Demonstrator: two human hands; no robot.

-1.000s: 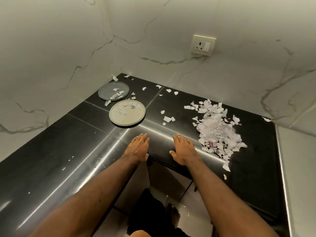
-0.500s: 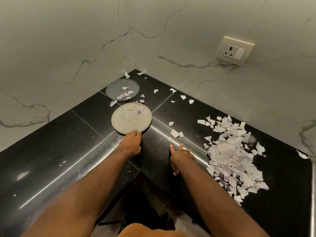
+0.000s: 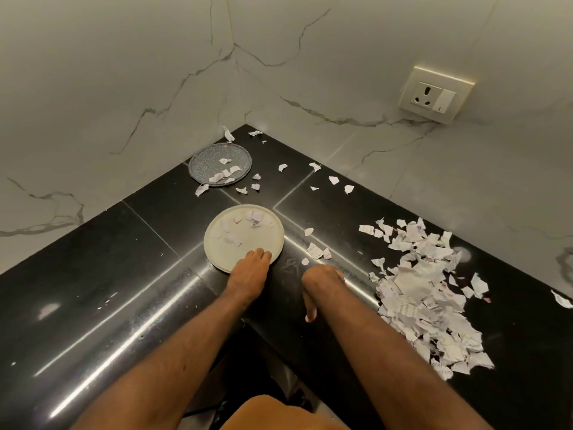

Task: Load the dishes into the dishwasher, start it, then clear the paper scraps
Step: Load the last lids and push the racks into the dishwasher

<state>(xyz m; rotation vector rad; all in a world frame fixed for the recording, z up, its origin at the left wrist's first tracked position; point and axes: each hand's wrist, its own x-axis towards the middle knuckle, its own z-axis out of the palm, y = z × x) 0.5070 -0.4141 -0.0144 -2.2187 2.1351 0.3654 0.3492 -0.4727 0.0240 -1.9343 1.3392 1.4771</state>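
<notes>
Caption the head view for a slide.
Left hand on the cream plate, right hand beside it; grey plate in the corner, paper scraps heaped at right.

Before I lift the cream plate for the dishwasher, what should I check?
1. Grip: left hand lays fingers on the cream plate at its near rim, thumb hidden: cannot tell.
2. Cream plate bare: paper scraps on it: not ok.
3. Right hand free: fingers hidden: cannot tell.
4. Grey plate bare: torn pieces on it: not ok.
5. Dishwasher open: out of view: cannot tell.

2 plates (image 3: 263, 240) (image 3: 204, 162), 2 hands (image 3: 251, 268) (image 3: 319, 277), 1 scrap pile (image 3: 428, 293), 1 socket (image 3: 435, 97).
</notes>
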